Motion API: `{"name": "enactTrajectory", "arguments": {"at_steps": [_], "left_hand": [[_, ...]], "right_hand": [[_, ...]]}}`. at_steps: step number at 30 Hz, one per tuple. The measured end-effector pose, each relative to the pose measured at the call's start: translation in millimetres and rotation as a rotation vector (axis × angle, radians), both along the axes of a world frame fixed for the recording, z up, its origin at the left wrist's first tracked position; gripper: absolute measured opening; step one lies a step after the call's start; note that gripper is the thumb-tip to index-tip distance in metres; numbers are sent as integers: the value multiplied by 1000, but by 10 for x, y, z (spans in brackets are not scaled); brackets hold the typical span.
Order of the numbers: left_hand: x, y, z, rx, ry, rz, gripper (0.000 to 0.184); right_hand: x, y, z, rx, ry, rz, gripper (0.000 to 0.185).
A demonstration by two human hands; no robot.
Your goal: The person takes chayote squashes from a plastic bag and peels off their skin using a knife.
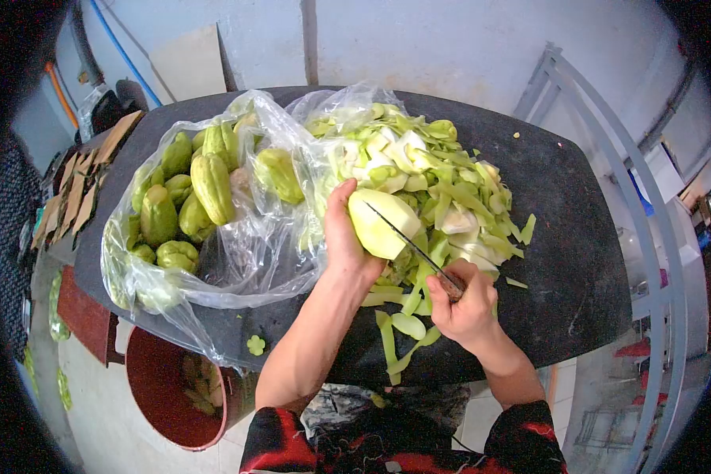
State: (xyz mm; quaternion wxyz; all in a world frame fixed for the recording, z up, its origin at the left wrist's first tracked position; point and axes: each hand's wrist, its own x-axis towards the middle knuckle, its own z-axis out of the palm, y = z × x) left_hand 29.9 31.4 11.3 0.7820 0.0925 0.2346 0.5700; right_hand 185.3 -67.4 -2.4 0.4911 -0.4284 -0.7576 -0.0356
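Observation:
A peeled pale green chayote [378, 224] rests in my left hand [349, 235], whose fingers wrap round its left side and underside. My right hand [468, 306] grips the brown handle of a knife [419, 250]. The thin dark blade runs up and left across the face of the chayote. Behind and right of both hands lies a heap of green peels [442, 178], with some whitish pieces among them. More peel strips [395, 347] lie on the dark table just below the knife.
Left on the dark table [561, 261], a clear plastic bag [253, 288] holds several unpeeled chayotes [211, 188]. A reddish bin [166, 395] with scraps stands on the floor at lower left. Cardboard pieces [83, 178] are at left, a metal frame [648, 189] at right.

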Motion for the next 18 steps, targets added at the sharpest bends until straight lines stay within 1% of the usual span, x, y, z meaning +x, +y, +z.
{"name": "enactTrajectory", "arguments": {"at_steps": [2, 5, 8, 11, 12, 13, 14, 15, 17, 18], "left_hand": [[-8, 15, -17, 6, 0, 3, 29], [-9, 88, -140, 8, 3, 64, 25], [-26, 84, -144, 30, 12, 84, 24], [-24, 73, -122, 16, -30, 55, 24], [-10, 36, -58, 18, -31, 55, 24], [21, -31, 44, 71, 68, 160, 24], [37, -66, 100, 124, 166, 265, 23], [18, -37, 35, 124, 166, 265, 23], [-29, 57, -147, 36, 20, 53, 24], [-21, 44, -132, 35, 20, 52, 24]], "right_hand": [[-14, 12, -27, 6, 9, -13, 25], [-30, 26, -65, 57, 14, -33, 24], [-34, 36, -91, 23, 1, -65, 25], [-32, 48, -108, 81, -1, -22, 26], [-35, 30, -105, 23, -3, -33, 28], [-38, 14, -101, -36, -4, -44, 30], [-41, 7, -95, -35, -5, -44, 30], [-48, 1, -91, -42, -19, -56, 30], [-56, 15, -97, -48, -34, -69, 30], [-64, 36, -119, -25, -12, -58, 29]]}}
